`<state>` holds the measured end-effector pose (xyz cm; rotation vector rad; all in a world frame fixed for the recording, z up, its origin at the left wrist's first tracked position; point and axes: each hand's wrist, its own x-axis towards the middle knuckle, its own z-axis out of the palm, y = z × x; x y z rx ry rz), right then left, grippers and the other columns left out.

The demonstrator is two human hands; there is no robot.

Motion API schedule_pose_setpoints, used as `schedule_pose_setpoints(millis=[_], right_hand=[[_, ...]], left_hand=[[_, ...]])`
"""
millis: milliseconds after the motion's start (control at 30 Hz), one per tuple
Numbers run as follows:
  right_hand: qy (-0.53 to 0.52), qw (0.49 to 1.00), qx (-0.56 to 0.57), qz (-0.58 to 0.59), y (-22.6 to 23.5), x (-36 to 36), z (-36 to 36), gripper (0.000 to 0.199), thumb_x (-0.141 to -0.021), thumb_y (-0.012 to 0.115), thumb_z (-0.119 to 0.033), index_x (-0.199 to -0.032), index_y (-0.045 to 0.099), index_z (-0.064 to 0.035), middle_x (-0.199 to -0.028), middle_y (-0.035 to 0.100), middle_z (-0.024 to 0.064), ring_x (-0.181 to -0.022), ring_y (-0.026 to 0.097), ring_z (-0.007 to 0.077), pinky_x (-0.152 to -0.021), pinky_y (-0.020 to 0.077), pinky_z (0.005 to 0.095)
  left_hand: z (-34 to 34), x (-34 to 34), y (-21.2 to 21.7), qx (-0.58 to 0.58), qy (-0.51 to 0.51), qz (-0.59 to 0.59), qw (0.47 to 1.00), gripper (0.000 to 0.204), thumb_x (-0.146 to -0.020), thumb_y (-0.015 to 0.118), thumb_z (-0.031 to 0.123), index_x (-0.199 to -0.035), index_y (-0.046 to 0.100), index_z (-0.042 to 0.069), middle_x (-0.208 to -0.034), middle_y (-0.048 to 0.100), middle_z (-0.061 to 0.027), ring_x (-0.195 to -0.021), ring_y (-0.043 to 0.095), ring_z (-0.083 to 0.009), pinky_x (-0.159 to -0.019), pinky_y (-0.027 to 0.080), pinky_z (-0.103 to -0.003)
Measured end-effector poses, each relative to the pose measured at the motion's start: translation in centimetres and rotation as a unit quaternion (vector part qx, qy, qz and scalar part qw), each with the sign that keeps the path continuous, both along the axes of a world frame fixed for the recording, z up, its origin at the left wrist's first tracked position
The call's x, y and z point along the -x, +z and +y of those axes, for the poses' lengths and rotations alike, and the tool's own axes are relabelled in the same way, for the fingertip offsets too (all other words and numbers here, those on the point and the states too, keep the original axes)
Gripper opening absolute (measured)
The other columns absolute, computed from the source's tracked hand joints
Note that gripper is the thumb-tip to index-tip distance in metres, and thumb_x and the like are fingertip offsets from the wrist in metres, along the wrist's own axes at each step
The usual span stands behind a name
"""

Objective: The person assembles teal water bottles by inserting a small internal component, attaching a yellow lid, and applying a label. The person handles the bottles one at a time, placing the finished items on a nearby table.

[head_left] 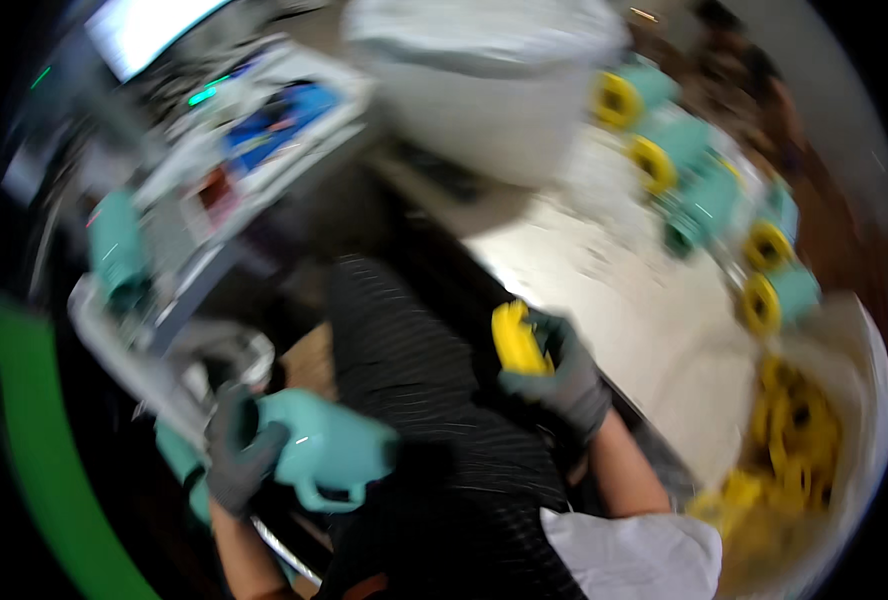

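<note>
My left hand (236,452), in a grey glove, grips one end of a teal plastic jug-shaped body (332,442). The body lies on its side above my lap, its loop handle pointing down toward me. My right hand (564,378), gloved as well, is closed on a yellow plastic ring-like part (516,338), held apart from the teal body near the table edge. Motion blur hides the finer shape of the yellow part. Beyond my left wrist, another teal piece (176,452) shows partly.
On the white table (584,260), several teal bodies with yellow ends (764,300) stand along the right. A white-lined bin (869,400) holds many yellow parts (794,430). A large white sack (484,100) stands ahead. At left, a cluttered bench (294,165) and a teal body (117,250). Someone sits far right.
</note>
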<state>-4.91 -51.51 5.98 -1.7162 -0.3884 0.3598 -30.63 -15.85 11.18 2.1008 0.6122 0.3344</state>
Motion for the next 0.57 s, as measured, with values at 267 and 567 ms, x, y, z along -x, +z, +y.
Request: schedule_pose_setpoints(millis=[267, 567], right_hand=[[-0.033, 0.989, -0.106, -0.101, -6.6, 2.1, 6.7, 0.054, -0.096, 0.07, -0.028, -0.137, 0.052, 0.0014, -0.132, 0.058, 0.0149, -0.119, 0.061, 0.0272, -0.105, 0.0498, 0.039], [-0.068, 0.954, 0.1, -0.275, -14.2, -0.9, 9.0, 0.044, -0.099, 0.06, -0.01, -0.142, 0.06, -0.0031, -0.151, 0.054, 0.0166, -0.132, 0.056, 0.0355, -0.118, 0.0389, 0.0425]], left_hand=[[-0.3, 5.6, 0.8, -0.124, 0.096, -0.072, 0.985, 0.044, -0.08, 0.077, 0.013, -0.121, 0.063, 0.003, -0.11, 0.06, -0.0112, -0.099, 0.062, -0.024, -0.089, 0.051, -0.036], [0.7, 9.2, -10.6, 0.118, 0.371, -0.219, 0.895, 0.032, -0.107, 0.054, 0.025, -0.129, 0.059, 0.002, -0.118, 0.061, -0.0059, -0.111, 0.053, -0.0149, -0.104, 0.04, -0.031]])
